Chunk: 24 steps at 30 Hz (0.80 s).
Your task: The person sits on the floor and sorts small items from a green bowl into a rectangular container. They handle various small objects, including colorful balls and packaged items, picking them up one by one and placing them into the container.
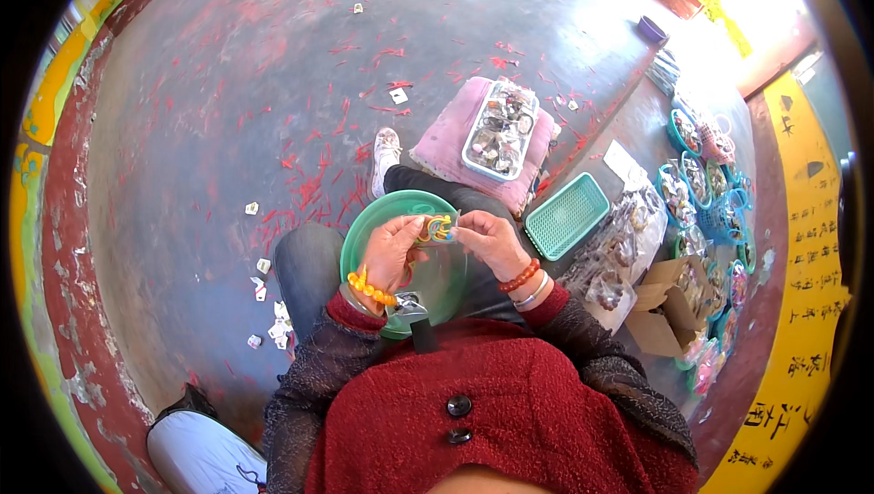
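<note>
Dark red jacket [437,376], fastened with two dark buttons [459,418], is seen nearest of all, on the near side of the green basin [442,298]. That round basin is set in the lap, and a silvery packet [409,304] is shown at its near edge; whether it lies inside or over the rim cannot be told. Beyond the basin, to the right, a pink cushion [446,134] is laid on the floor, and on it is placed a white tray [490,171] filled with small packaged pieces. Farther right of the basin, an open cardboard box [648,330] is stocked with packaged items, their kind too small to tell. Between box and basin, a bit farther off, a green perforated basket [569,216] is set. Rightmost of the basin, blue baskets [724,221] are grouped, several piled with packets. Over the basin, the left hand [390,253] and right hand [492,241] are held near each other. Smallest of all, a yellow-and-blue looped piece [439,227] is kept above the basin, between the two hands: its left part is clamped by the left thumb and fingers, and its right end is pinched by the right fingertips.
</note>
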### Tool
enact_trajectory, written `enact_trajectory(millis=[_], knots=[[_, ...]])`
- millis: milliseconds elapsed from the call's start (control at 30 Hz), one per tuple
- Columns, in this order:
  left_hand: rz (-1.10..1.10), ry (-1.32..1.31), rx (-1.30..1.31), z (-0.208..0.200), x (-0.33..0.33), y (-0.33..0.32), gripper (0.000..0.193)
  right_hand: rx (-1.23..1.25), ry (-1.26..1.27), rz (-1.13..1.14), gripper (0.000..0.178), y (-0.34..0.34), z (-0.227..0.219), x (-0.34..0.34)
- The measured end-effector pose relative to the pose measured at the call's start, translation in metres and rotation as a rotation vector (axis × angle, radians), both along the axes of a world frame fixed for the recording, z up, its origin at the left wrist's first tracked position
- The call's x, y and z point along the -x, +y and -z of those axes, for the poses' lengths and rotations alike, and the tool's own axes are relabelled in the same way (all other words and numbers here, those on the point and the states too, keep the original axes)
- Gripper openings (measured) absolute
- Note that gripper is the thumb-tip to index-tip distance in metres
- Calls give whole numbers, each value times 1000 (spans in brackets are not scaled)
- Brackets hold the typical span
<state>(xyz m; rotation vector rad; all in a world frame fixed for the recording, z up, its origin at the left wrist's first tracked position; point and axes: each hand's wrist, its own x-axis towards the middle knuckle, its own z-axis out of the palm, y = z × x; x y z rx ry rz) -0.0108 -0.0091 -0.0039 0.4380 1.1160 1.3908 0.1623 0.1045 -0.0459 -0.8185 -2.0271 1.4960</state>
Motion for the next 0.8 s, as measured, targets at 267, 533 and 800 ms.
enact_trajectory(millis=[267, 533, 800], knots=[[-10, -49, 7, -8, 1, -2, 35, 608, 215, 104, 10, -14, -37, 6], [-52, -183, -80, 1, 3, -3, 33, 708, 372, 58, 13, -14, -51, 6], [12, -224, -58, 10, 3, -1, 28, 937, 536, -239, 14, -1, -39, 0]])
